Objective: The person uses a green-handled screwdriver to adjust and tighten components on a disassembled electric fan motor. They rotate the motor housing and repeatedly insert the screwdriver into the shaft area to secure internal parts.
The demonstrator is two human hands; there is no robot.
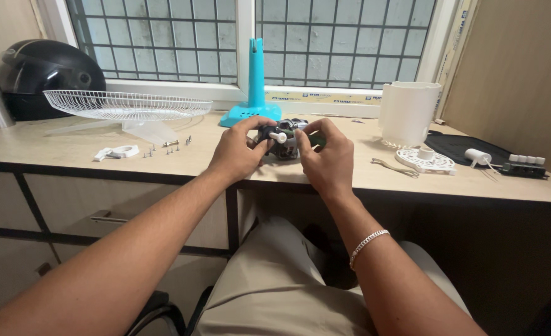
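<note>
At the centre of the frame, the person's left hand (238, 152) and right hand (326, 155) close together around a small fan motor (283, 140), each gripping one side of it just above the table (64, 152). Behind it stands a turquoise fan stand (254, 87). A white wire grille (126, 104) lies at the upper left, with loose screws (166, 147) near it. A white cylindrical housing (407, 112) stands at the right.

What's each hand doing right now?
Left hand: closed on the small fan motor.
Right hand: closed on the same motor, from its other side.
</note>
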